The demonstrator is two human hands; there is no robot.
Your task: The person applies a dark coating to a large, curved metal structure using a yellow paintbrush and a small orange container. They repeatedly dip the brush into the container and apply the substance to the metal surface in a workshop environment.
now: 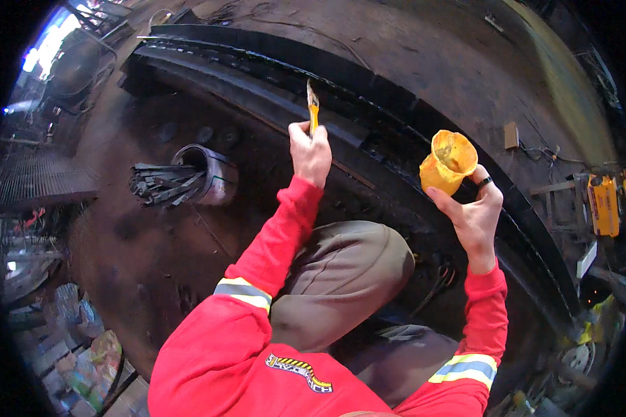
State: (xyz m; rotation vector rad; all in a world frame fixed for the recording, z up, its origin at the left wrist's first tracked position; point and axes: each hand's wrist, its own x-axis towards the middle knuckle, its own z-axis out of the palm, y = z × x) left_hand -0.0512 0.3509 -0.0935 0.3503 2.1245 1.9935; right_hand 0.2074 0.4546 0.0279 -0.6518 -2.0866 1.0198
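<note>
My left hand (310, 154) is closed round the yellow handle of a paintbrush (314, 111). The brush points up and away from me, its pale bristles in front of a long dark metal beam (257, 94). To the right, my right hand (474, 208) grips a yellow, rough-rimmed cup (446, 167) with thumb in front and fingers behind. Something yellowish coats the inside of the cup; how full it is I cannot tell. Both hands are held above the beams, out in front of my bent knee (351, 278).
Left of my arm a whitish bucket (219, 174) lies tipped over, dark metal strips (167, 184) poking from its mouth. A yellow case-like object (603, 205) stands at the far right. Pliers-like tools (438, 281) lie beside my knee. A metal grating (45, 179) is at the left edge.
</note>
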